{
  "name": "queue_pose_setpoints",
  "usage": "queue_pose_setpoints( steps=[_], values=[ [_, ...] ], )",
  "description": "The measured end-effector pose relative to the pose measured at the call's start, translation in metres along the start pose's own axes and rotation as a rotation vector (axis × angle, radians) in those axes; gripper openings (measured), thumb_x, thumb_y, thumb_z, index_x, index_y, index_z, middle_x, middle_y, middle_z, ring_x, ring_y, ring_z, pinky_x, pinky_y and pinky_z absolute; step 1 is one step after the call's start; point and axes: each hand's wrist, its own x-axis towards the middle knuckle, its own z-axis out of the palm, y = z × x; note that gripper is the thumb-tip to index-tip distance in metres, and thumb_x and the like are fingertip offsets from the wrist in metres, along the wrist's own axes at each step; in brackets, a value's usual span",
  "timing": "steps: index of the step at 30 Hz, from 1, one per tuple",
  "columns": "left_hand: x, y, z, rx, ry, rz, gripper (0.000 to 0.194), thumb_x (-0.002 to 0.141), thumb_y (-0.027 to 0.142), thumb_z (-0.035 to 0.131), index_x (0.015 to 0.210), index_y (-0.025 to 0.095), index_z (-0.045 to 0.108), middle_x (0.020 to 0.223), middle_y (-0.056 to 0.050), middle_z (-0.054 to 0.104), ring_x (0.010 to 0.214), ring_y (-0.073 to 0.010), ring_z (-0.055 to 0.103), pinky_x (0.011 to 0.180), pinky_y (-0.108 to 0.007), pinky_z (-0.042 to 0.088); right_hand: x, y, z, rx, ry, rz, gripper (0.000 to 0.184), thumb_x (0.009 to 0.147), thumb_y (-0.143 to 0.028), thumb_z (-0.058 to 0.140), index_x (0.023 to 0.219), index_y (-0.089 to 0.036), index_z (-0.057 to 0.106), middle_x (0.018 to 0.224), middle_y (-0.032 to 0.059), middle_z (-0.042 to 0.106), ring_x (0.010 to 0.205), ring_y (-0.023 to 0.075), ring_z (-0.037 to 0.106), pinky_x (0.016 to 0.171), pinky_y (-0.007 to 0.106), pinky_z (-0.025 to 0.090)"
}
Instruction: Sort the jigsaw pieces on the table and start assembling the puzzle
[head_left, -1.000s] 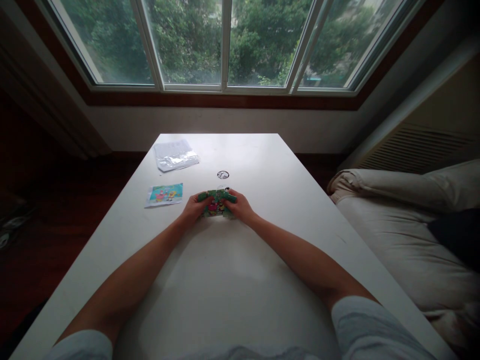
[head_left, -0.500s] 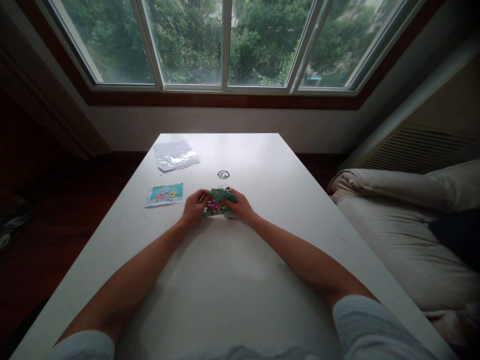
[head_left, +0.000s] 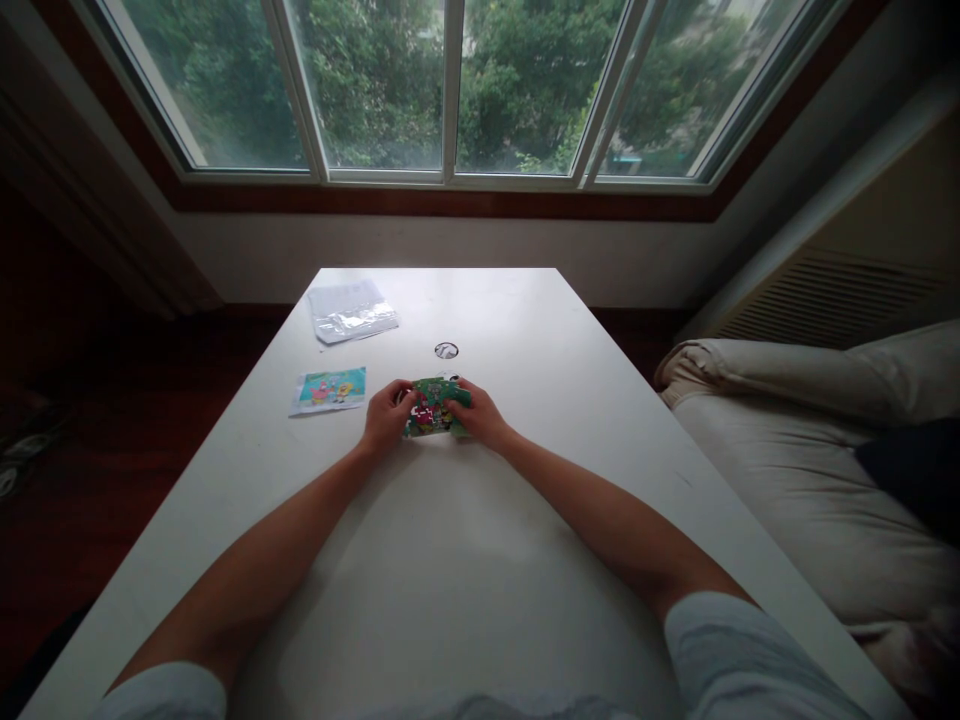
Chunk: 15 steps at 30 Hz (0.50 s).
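A small green cartoon-printed jigsaw puzzle (head_left: 433, 410) lies on the white table (head_left: 450, 560) in front of me. My left hand (head_left: 387, 418) grips its left side with curled fingers. My right hand (head_left: 478, 416) closes on its right side, fingers over the top edge. The puzzle's lower part is hidden behind my hands.
A cartoon picture card (head_left: 330, 389) lies left of the hands. Farther back is a clear plastic bag (head_left: 350, 310). A round cable hole (head_left: 445, 350) sits just beyond the puzzle. A pale sofa (head_left: 817, 450) stands along the table's right edge, windows ahead.
The hands have drawn a little closer together around the puzzle and the green pieces at its top have been pressed flat into it. The arms have hardly moved.
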Motion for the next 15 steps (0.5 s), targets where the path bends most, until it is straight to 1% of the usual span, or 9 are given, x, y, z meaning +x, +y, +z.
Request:
queue_pose_setpoints(
  steps=[3,6,10,13,15],
  values=[
    [0.0019,-0.0018,0.0008,-0.089,-0.004,-0.038,0.022,0.082,0.04,0.068,0.089,0.019,0.067,0.068,0.004,0.058,0.062,-0.0125,0.05,0.061,-0.023,0.039,-0.0012,-0.0006,-0.0005,-0.038,0.03,0.017,0.022,0.079,-0.035,0.062,0.096,-0.02,0.062,0.081,-0.0013,0.064,0.073,0.0163,0.056,0.068,0.028,0.046],
    [0.0035,-0.0023,0.0007,-0.111,-0.008,-0.042,0.02,0.084,0.038,0.064,0.088,0.019,0.063,0.065,0.004,0.056,0.061,-0.0123,0.05,0.06,-0.023,0.041,-0.002,-0.0007,-0.0015,-0.011,0.037,0.013,0.021,0.08,-0.034,0.062,0.094,-0.02,0.062,0.08,-0.0016,0.063,0.073,0.016,0.056,0.068,0.028,0.047],
    [0.0039,-0.0008,0.0007,-0.109,-0.009,-0.024,0.018,0.079,0.033,0.07,0.083,0.019,0.059,0.071,0.004,0.055,0.066,-0.0115,0.051,0.063,-0.022,0.042,-0.0015,-0.0012,-0.0019,0.079,0.024,0.002,0.02,0.081,-0.033,0.062,0.095,-0.02,0.061,0.079,-0.0018,0.062,0.071,0.0157,0.056,0.067,0.027,0.046],
    [0.0038,0.001,0.0024,-0.173,-0.043,-0.031,0.026,0.077,0.036,0.074,0.087,0.019,0.057,0.079,0.003,0.058,0.069,-0.0117,0.056,0.065,-0.023,0.046,-0.0013,-0.0025,-0.0012,0.126,0.018,-0.023,0.019,0.081,-0.034,0.064,0.092,-0.02,0.059,0.077,-0.0026,0.061,0.07,0.0148,0.055,0.068,0.027,0.046],
    [0.0036,0.0017,0.0041,-0.263,-0.105,-0.056,0.037,0.076,0.04,0.077,0.099,0.02,0.056,0.085,0.002,0.062,0.07,-0.0124,0.06,0.066,-0.025,0.05,-0.0013,-0.0029,-0.0004,0.16,0.012,-0.034,0.021,0.082,-0.036,0.066,0.093,-0.02,0.059,0.079,-0.0025,0.062,0.072,0.0146,0.056,0.07,0.027,0.047]
  ],
)
